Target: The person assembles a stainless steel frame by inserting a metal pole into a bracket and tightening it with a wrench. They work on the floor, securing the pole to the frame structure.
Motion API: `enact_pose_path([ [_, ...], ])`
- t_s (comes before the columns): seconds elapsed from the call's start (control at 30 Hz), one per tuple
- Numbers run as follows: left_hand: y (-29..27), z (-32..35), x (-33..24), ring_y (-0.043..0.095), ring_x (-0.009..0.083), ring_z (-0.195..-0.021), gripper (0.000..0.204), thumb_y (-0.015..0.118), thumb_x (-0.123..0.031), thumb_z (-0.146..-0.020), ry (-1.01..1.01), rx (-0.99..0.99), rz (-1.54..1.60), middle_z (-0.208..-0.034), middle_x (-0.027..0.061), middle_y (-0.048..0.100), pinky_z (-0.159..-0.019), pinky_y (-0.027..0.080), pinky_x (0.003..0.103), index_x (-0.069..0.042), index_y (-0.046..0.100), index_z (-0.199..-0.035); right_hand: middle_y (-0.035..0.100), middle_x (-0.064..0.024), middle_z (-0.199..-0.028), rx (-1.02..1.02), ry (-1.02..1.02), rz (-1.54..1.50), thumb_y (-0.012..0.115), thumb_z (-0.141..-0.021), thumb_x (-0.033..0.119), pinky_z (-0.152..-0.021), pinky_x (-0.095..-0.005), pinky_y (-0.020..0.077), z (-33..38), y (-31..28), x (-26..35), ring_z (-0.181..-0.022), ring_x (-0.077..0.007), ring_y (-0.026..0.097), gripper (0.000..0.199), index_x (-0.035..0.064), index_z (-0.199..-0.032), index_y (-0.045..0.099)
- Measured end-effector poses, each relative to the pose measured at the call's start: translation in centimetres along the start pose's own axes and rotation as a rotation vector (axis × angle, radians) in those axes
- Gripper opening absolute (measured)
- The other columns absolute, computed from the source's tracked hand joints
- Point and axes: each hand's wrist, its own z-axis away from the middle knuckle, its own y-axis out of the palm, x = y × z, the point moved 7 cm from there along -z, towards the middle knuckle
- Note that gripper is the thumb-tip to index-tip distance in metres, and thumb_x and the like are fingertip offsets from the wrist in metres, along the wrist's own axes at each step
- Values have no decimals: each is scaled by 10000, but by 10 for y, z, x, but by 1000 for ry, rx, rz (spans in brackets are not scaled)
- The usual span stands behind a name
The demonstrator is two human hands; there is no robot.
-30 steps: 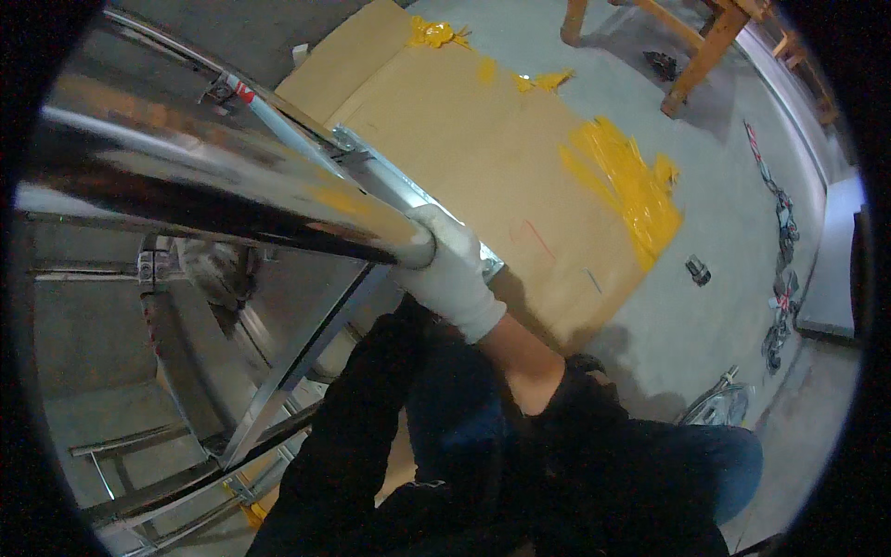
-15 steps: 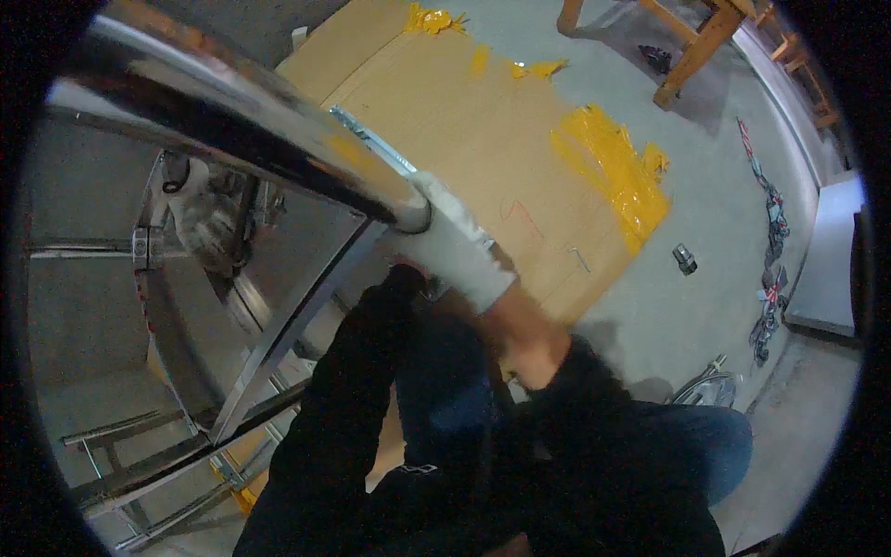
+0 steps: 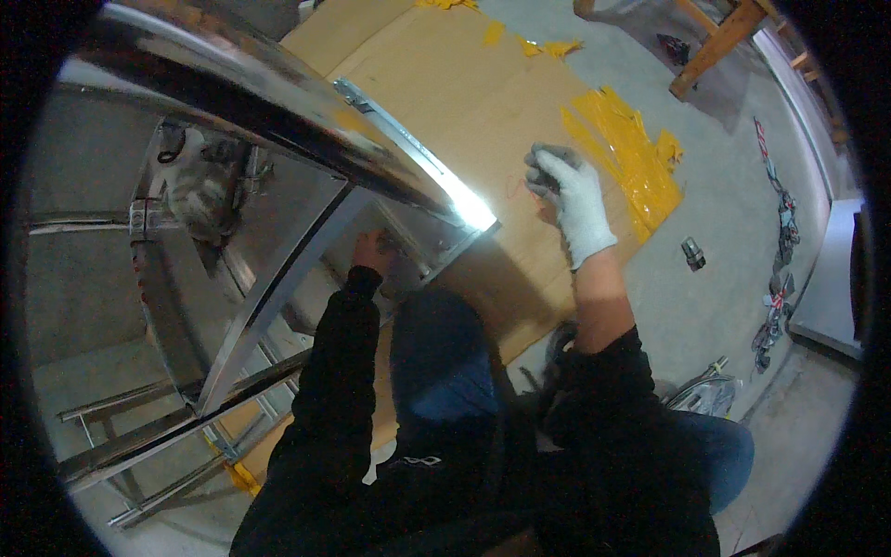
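Observation:
A shiny metal frame of tubes and flat bars fills the left side, with a thick polished tube crossing at the top. Beneath that tube's lower end a rectangular metal piece sticks out, its corner glaring brightly. My right hand, in a white glove with grey fingers, hovers over the cardboard, apart from the metal. Its fingers are curled in; a small orange-pink bit shows under them, too blurred to name. My left hand reaches in beside the rectangular piece, its fingers mostly hidden in shadow.
A cardboard sheet with torn yellow tape covers the floor. To the right lie a small metal fitting and a crumpled strip. Wooden legs stand at the far right. A grey-white bundle sits within the frame.
My right hand has come away from the end of the thick tube and moved right over the cardboard. The rectangular piece's bright corner is now uncovered. My left hand shows more.

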Motion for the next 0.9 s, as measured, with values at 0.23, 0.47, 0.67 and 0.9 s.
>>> enact_pose_path([
  [0.23, 23, 19, -79, 531, 330, -939, 468, 750, -198, -620, 101, -92, -136, -982, 142, 544, -829, 451, 413, -34, 560, -1015, 620, -67, -858, -102, 104, 35, 624, -817, 175, -643, -249, 497, 3, -43, -29, -697, -122, 587, 291, -21, -1026, 577],
  [0.47, 17, 20, -31, 528, 345, -917, 361, 677, -181, -667, 107, -142, -194, -999, 154, 534, -790, 442, 437, -47, 559, -982, 585, -23, -751, -54, 213, 168, 618, -812, 234, -535, -225, 420, 4, -34, -71, -609, -96, 537, 250, 47, -976, 599],
  [0.67, 18, 26, -34, 551, 320, -816, 279, 590, -186, -725, 64, -173, -192, -874, 139, 550, -707, 457, 421, -35, 554, -956, 608, -51, -784, 71, 222, 443, 680, -776, 230, -511, -213, 423, 10, -14, -117, -591, -97, 534, 337, -7, -1000, 595],
  [0.9, 34, 35, -53, 522, 143, -590, 135, 565, -184, -768, -381, -21, 1166, -651, 39, 500, -494, 438, 320, -49, 572, -763, 654, -166, -942, -30, 142, 810, 716, -692, 323, -815, -328, 476, 12, -9, -129, -901, -253, 631, 504, -21, -1039, 593],
])
